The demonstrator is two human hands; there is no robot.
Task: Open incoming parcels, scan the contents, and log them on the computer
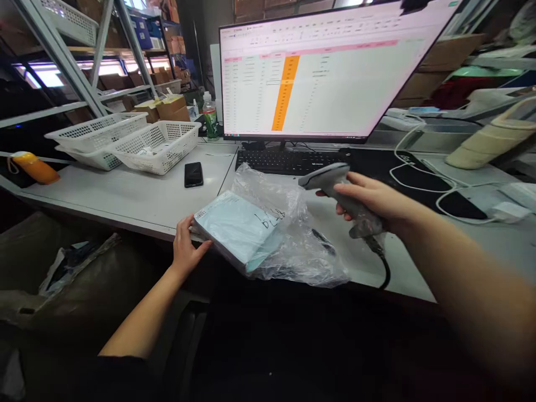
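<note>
My right hand (364, 198) is wrapped round the handle of a grey barcode scanner (330, 177), held above the desk with its head pointing left. A black cable runs down from the scanner's base. At the desk's front edge lies a light-blue packet (237, 223) in clear plastic, with a small barcode label at its left corner and handwriting on its right side. My left hand (186, 245) grips the packet's left edge, thumb along the near side and fingers at the corner. Crumpled clear plastic wrap (293, 251) spreads beside and behind the packet.
A monitor (310, 84) showing a spreadsheet stands behind a black keyboard (288, 162). A phone (193, 175) and white plastic baskets (163, 148) are on the left, near a bottle (210, 117). White cables (422, 178) cross the right side. A large sack (84, 279) sits below left.
</note>
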